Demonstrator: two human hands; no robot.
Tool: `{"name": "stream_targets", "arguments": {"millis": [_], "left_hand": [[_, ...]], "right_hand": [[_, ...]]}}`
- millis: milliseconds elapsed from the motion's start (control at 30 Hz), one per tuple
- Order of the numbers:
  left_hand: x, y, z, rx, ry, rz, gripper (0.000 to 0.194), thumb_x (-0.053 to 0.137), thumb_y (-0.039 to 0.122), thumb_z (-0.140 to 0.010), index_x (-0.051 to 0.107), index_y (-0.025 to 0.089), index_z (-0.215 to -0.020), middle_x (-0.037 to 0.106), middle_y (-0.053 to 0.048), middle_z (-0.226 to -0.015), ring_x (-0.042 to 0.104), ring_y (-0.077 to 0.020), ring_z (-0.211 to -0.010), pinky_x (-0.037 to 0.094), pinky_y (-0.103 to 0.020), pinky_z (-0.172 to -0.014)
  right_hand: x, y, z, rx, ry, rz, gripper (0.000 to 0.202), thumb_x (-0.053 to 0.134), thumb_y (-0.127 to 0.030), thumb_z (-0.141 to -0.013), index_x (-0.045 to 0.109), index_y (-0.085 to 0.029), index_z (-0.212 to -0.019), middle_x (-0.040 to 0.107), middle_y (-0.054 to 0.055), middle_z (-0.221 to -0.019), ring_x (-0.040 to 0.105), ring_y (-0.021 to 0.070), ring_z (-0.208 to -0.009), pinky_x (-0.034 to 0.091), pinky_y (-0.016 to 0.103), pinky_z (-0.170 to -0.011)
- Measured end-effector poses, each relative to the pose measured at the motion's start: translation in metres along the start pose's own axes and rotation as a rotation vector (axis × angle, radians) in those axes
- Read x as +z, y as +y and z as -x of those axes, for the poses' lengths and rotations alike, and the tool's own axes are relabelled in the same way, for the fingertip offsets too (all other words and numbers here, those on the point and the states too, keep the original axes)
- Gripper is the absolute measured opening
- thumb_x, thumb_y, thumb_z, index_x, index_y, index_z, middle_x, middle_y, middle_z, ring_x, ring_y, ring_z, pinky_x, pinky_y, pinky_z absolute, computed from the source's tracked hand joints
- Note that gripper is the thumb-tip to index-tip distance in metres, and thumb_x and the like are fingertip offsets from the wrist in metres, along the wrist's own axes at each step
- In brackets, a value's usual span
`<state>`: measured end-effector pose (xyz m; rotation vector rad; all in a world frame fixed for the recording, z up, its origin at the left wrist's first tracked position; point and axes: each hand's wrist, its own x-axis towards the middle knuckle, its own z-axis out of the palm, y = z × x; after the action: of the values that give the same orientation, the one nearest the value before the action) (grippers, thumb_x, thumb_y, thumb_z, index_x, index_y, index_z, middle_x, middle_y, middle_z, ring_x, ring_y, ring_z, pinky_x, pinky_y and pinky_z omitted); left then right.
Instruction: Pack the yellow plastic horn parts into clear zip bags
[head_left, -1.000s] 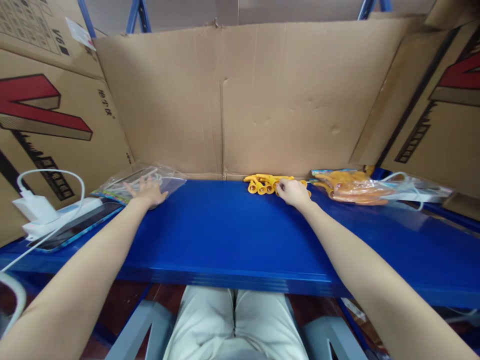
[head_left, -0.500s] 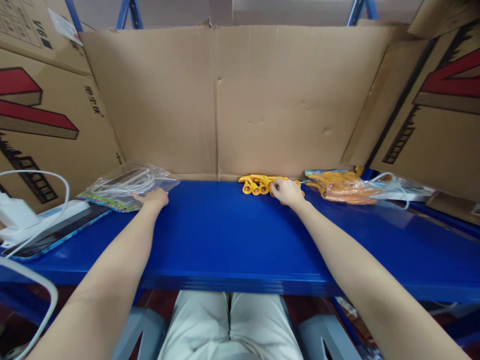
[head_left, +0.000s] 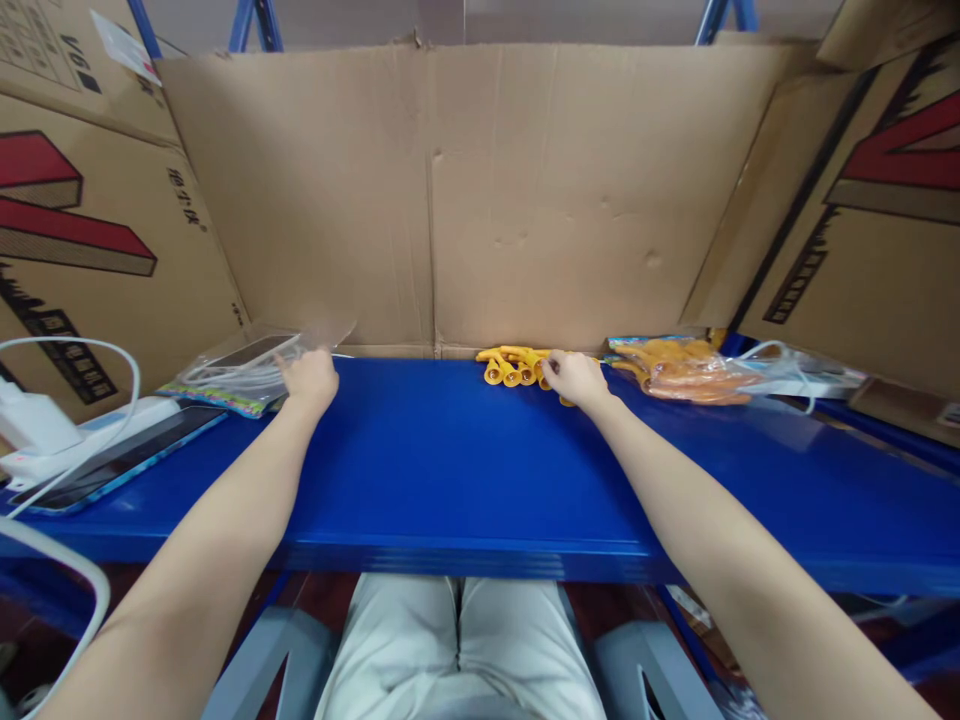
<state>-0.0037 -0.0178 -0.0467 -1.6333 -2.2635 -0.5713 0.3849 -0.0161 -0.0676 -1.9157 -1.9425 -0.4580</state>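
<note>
At the back left of the blue shelf, my left hand (head_left: 311, 378) is closed on the right side of a clear plastic bag (head_left: 251, 355). Its index finger points out over the bag, and the bag's loose edge rises behind the hand. White cords or tubes lie inside, with a colourful printed strip along the front. Against the cardboard at the back, several small yellow trumpet-shaped pieces (head_left: 511, 375) sit in a row, flared ends towards me. My right hand (head_left: 577, 378) rests at the row's right end, fingers curled over a yellow piece and partly hiding it.
A clear bag of orange-yellow pieces (head_left: 686, 370) lies on the right, beside white cables (head_left: 802, 375). On the left are a phone (head_left: 124, 455) and a white power strip (head_left: 97, 435) with a charger. Cardboard panels (head_left: 570, 200) and boxes enclose the blue shelf (head_left: 450, 460).
My left hand has risen slightly, and the bag's right edge has lifted and folded up with it. My right hand stays at the yellow pieces.
</note>
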Motion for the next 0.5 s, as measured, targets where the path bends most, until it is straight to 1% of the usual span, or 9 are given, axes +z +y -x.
{"name": "stream_targets", "arguments": {"millis": [100,133,233,300,400,500], "left_hand": [[-0.008,0.006,0.004,0.025,0.141,-0.049,0.039,0.039,0.006,-0.08,0.06,0.006,-0.113,0.069,-0.023,-0.094,0.066,-0.0327,-0.098,0.027,-0.055,-0.106],[-0.01,0.008,0.005,0.052,0.182,-0.045,0.04,0.039,0.006,-0.08,0.059,0.006,-0.115,0.07,-0.022,-0.093,0.066,-0.0313,-0.097,0.028,-0.053,-0.106],[-0.015,0.014,0.009,0.173,0.285,-0.001,0.043,0.036,0.006,-0.082,0.057,0.009,-0.12,0.07,-0.018,-0.096,0.066,-0.0272,-0.097,0.028,-0.049,-0.108],[-0.017,0.019,0.011,0.276,0.328,0.043,0.044,0.034,0.008,-0.084,0.057,0.012,-0.121,0.07,-0.015,-0.101,0.066,-0.0249,-0.099,0.029,-0.047,-0.109],[-0.014,0.026,0.015,0.404,0.336,0.093,0.042,0.033,0.01,-0.087,0.058,0.015,-0.12,0.069,-0.012,-0.107,0.064,-0.0231,-0.103,0.036,-0.041,-0.105],[-0.007,0.033,0.019,0.559,0.269,0.108,0.041,0.034,0.01,-0.087,0.059,0.014,-0.118,0.068,-0.012,-0.113,0.062,-0.0224,-0.107,0.041,-0.037,-0.1]], "right_hand": [[-0.003,0.002,0.0,0.022,0.049,-0.018,0.031,0.036,-0.034,-0.092,0.063,-0.02,-0.089,0.071,0.009,-0.088,0.065,0.0237,-0.082,0.036,0.029,-0.063],[-0.004,0.002,0.0,0.033,0.069,-0.032,0.03,0.036,-0.034,-0.092,0.062,-0.02,-0.089,0.071,0.009,-0.089,0.065,0.0238,-0.081,0.036,0.029,-0.063],[-0.005,0.005,0.0,0.051,0.148,-0.098,0.025,0.037,-0.032,-0.091,0.059,-0.019,-0.095,0.069,0.009,-0.094,0.064,0.0236,-0.082,0.037,0.029,-0.063],[-0.005,0.007,0.0,0.043,0.199,-0.133,0.024,0.039,-0.032,-0.091,0.056,-0.018,-0.101,0.067,0.011,-0.1,0.063,0.0236,-0.086,0.038,0.029,-0.065],[-0.006,0.008,0.0,0.052,0.198,-0.136,0.027,0.04,-0.034,-0.09,0.053,-0.016,-0.106,0.063,0.014,-0.109,0.062,0.0244,-0.091,0.042,0.03,-0.069],[-0.01,0.007,-0.002,0.138,0.095,-0.106,0.029,0.04,-0.033,-0.09,0.053,-0.014,-0.109,0.062,0.016,-0.112,0.062,0.0264,-0.097,0.044,0.032,-0.074]]}}
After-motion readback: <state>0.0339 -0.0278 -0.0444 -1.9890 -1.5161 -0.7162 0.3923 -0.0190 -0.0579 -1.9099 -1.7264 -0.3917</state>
